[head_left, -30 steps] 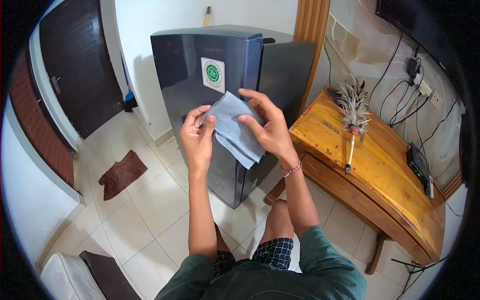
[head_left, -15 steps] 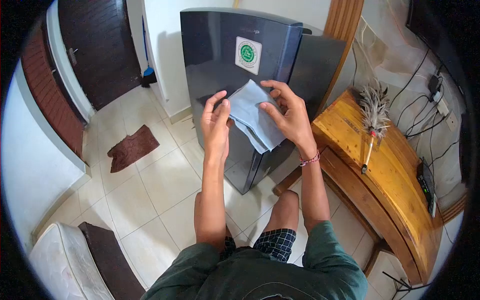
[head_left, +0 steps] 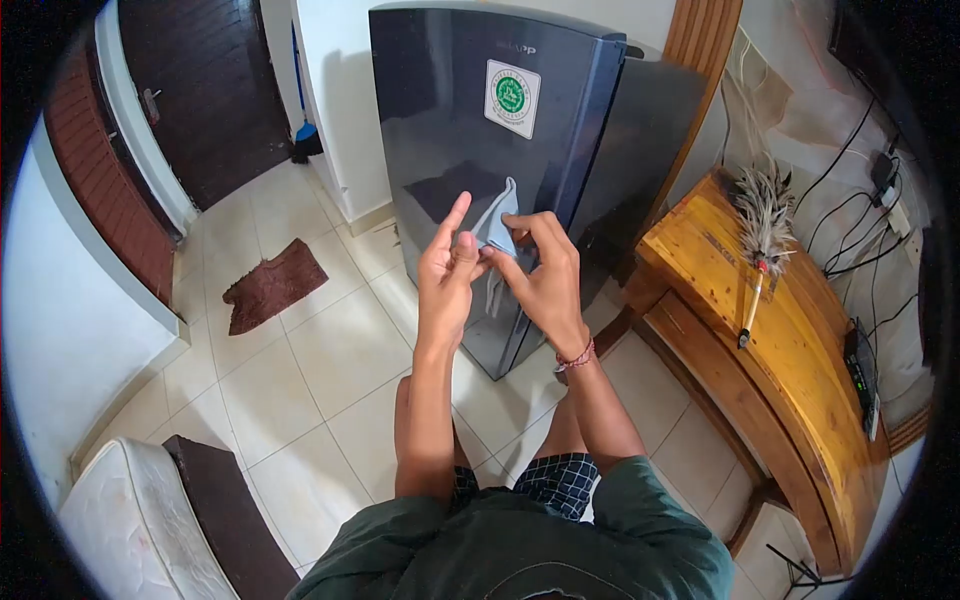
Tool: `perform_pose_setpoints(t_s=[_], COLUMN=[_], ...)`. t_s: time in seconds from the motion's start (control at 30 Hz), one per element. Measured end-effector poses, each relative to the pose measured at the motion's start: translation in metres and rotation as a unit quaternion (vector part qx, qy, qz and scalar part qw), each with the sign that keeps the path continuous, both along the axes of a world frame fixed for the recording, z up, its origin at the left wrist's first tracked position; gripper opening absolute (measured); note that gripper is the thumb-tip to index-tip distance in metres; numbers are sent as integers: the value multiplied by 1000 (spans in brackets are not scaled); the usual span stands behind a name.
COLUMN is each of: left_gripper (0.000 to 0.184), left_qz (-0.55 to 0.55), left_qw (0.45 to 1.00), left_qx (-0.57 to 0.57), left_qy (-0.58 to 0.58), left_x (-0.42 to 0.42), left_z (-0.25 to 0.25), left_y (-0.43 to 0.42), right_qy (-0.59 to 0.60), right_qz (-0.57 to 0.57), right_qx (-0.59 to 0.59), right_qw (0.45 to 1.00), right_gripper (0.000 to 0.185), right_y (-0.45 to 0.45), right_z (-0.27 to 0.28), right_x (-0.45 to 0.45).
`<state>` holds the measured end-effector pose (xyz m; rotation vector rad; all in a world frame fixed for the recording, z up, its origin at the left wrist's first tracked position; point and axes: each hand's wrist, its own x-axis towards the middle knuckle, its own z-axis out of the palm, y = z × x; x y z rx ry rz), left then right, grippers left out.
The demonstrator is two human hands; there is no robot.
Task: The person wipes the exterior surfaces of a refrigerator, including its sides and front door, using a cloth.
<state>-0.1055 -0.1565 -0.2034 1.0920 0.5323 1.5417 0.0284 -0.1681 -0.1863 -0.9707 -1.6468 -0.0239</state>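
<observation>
A light blue-grey cloth [head_left: 498, 228], folded and seen nearly edge-on, is held up before the dark refrigerator [head_left: 440, 140]. My right hand [head_left: 548, 268] pinches it between thumb and fingers from the right side; a braided bracelet circles that wrist. On the cloth's left edge is my left hand [head_left: 446, 285], its index finger stretched upward and its thumb and lower fingers close against the fabric. Part of the cloth hangs below, behind the fingers.
At the right stands a curved wooden table [head_left: 740, 300] bearing a feather duster [head_left: 764, 235] and a black box [head_left: 861, 375] near cables. A brown mat [head_left: 275, 287] lies on the tiled floor at left. A mattress [head_left: 115, 530] is at lower left, and a blue broom [head_left: 305, 135] leans by the door.
The cloth has turned from facing me broadside to nearly edge-on and looks narrower. My right hand has moved left and down, closer to my left hand. The view has shifted slightly.
</observation>
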Motion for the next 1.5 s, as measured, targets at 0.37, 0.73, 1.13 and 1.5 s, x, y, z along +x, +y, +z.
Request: perform_pose_setpoints(t_s=[0.37,0.73,1.13,1.5], left_gripper=[28,49,88,86], left_qz=[107,158,-219,-250], left_qw=[992,978,882,914], left_qx=[-53,-103,-162,-217], left_qy=[37,84,-383,-233], left_x=[-51,-30,14,-6], left_z=[-29,-92,-215,-192], left_y=[15,15,-24,-44], right_qy=[282,23,-221,-103], right_qz=[95,-24,95,-88], right_qx=[-161,-126,-204,-237], right_qw=[941,991,949,962], right_gripper=[23,20,19,23], right_y=[-2,-15,-54,-33], right_z=[-18,-9,-135,-118], right_x=[40,31,-57,-3])
